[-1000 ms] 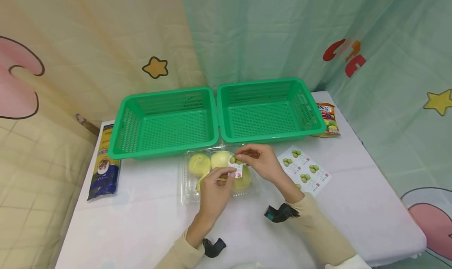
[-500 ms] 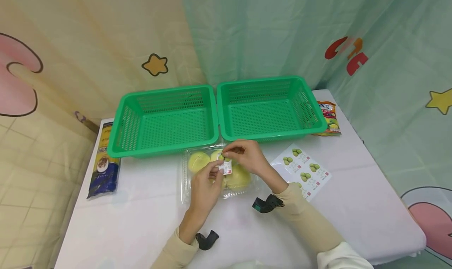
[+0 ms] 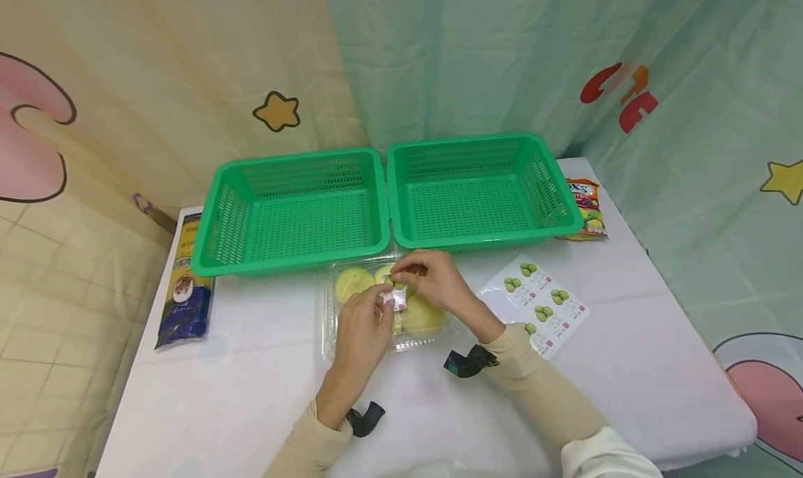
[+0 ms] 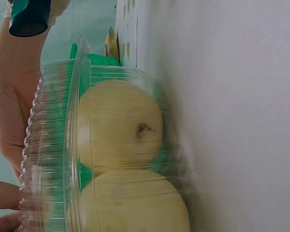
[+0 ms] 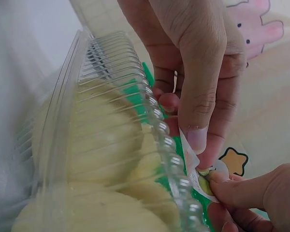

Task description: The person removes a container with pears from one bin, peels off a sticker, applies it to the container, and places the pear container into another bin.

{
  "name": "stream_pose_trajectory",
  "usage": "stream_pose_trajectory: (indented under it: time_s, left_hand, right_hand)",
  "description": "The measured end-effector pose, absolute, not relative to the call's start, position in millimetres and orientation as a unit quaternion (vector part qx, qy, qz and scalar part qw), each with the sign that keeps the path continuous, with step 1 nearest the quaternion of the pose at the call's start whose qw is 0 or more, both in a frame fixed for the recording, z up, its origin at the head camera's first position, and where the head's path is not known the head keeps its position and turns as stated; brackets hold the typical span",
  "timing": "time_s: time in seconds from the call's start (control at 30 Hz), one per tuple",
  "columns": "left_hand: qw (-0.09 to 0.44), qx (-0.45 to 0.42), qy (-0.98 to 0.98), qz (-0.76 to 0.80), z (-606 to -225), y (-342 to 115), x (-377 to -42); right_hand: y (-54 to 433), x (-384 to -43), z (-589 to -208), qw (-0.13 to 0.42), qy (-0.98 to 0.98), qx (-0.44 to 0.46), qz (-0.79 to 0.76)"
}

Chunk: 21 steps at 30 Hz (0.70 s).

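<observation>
My left hand (image 3: 362,328) and right hand (image 3: 436,281) meet over the lid of a clear plastic clamshell box (image 3: 329,325). Between them they pinch a small white sticker (image 3: 398,299) printed with green fruit, one hand at each end. Inside the box are several round, pale yellow fruits (image 3: 354,285). In the right wrist view, the left thumb lies along the sticker (image 5: 203,183) from above, while the right hand (image 5: 268,193) holds its lower end; the sticker is bent and close to the ribbed lid edge. The left wrist view shows fruits (image 4: 121,123) through the box side; the sticker is hidden there.
Two green plastic baskets (image 3: 291,258) (image 3: 486,240) stand side by side behind the box. A sheet of matching stickers (image 3: 539,304) lies to the right. A blue-and-yellow packet (image 3: 185,290) is at the left edge, and a colourful snack bag (image 3: 590,210) at the back right.
Both hands have moved left with the sticker, from the box's right part to near its middle, and have come closer to the lid. The box and baskets stay in place.
</observation>
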<state>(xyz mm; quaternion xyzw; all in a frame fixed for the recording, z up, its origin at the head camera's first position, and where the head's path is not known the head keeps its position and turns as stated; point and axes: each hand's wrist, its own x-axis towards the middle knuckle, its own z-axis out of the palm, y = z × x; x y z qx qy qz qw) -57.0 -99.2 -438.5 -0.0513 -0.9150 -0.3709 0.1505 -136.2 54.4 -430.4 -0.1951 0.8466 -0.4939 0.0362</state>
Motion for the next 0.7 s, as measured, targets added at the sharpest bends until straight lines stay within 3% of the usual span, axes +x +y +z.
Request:
stream_pose_trajectory:
  time_s: [0.7]
  left_hand:
    - [0.113,-0.052,-0.934,-0.334,-441.7,-105.4,-61.3]
  right_hand:
    - [47.0,-137.1,-441.2,-0.006,0.880,-0.233,-0.414]
